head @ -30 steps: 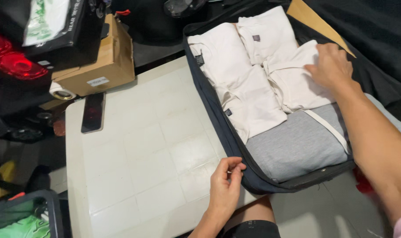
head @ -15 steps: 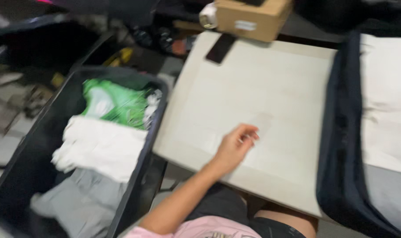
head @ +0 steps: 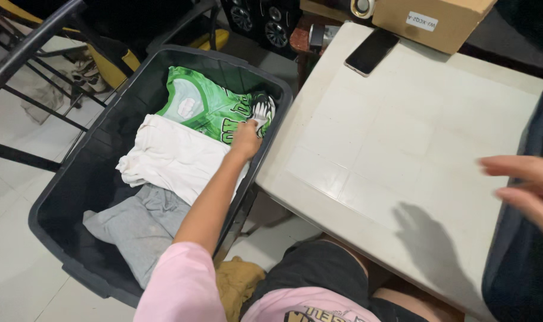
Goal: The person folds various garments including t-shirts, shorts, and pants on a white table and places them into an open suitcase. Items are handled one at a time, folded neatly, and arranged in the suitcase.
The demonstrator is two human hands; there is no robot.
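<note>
At the far left stands a dark plastic bin [head: 62, 197] on the tiled floor, its right rim just beside the left edge of the table. Inside it, from the near end to the far end, lie a grey garment [head: 137, 229], a white garment [head: 173, 158] overlapping it, and a green printed jersey [head: 209, 110] at the far end. The person's left hand [head: 247, 138] reaches down into the bin near its right wall, fingers closed on the right edge of the green printed jersey, where the cloth shows a white and black patch. The pale tiled table [head: 402, 137] fills the centre; a black phone [head: 371, 52] lies at its far edge, and a cardboard box [head: 438, 21] stands just beyond it at the far corner. At the right edge, the right hand [head: 525, 194] hovers above the table with fingers spread loosely and holding nothing, beside a dark blue suitcase [head: 522, 268].
</note>
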